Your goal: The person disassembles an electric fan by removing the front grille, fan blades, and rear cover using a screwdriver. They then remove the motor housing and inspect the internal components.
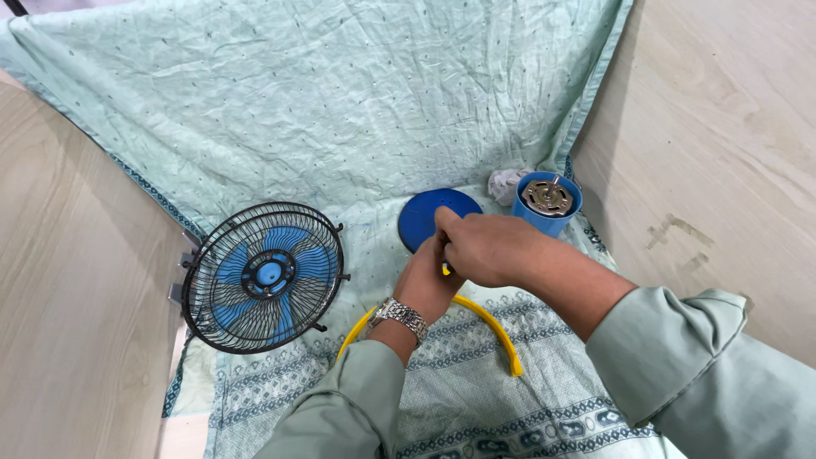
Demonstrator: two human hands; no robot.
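The right hand [489,248] overlaps the left hand [429,285], fingers closed on a small yellow-tipped tool [444,269] at the blue disc [429,217]; left finger state cannot be determined. Fan cage [263,276] stands left.

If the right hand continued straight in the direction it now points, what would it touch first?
The right hand points to the picture's left, over the left hand. Past its fingertips, the first thing in that line looks to be the black fan cage with blue blades, across bare green cloth. Depth is uncertain.

Pale green long sleeves [680,365]; silver metal wristwatch [398,314] on left wrist.
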